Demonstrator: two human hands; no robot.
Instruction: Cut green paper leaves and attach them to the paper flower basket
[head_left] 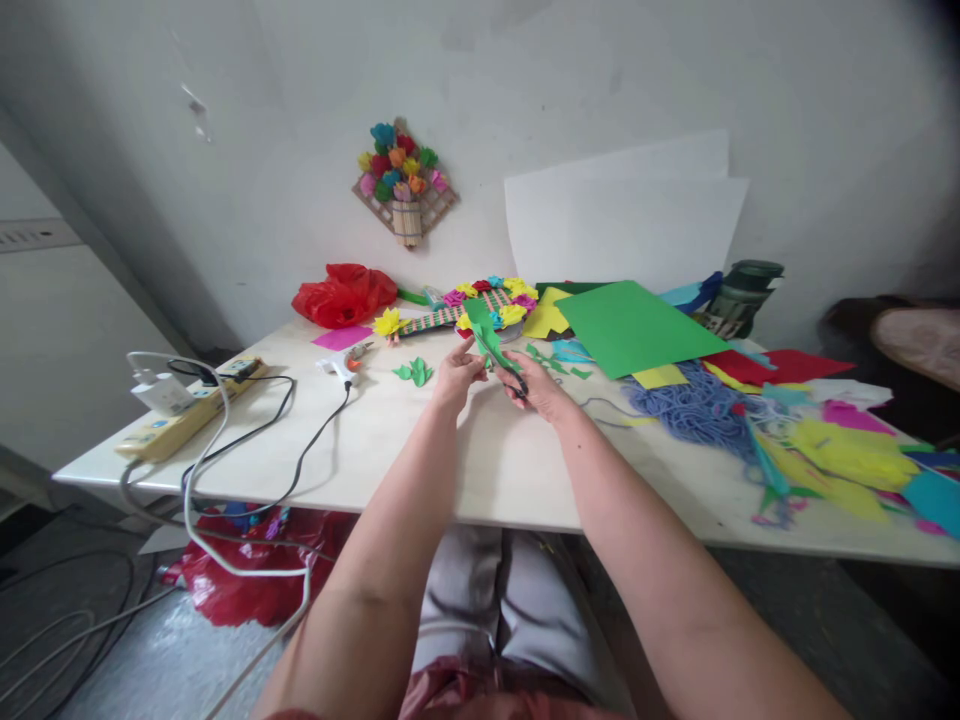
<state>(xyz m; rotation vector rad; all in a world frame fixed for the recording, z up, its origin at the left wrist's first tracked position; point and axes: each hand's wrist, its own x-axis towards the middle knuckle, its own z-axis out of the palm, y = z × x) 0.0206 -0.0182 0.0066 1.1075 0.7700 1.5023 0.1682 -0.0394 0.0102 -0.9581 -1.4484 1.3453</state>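
My left hand (460,374) is closed on a strip of green paper (481,322), which stands up above the fingers. In my right hand (537,386) is a pair of scissors (516,378) with dark handles, its blades hidden or blurred at the paper. Green leaf-shaped cutouts (415,372) lie in a small pile left of my hands. More green scraps (546,359) are scattered to the right. Just behind the hands rests a woven craft piece (435,320) with yellow, pink, red and blue paper flowers.
A white glue gun (341,366) and a power strip (187,410) with cords sit at left. Red plastic (345,296) lies behind. At right are a green sheet (637,328), blue yarn (694,405), coloured paper and a dark bottle (742,298). A flower decoration (405,185) hangs on the wall.
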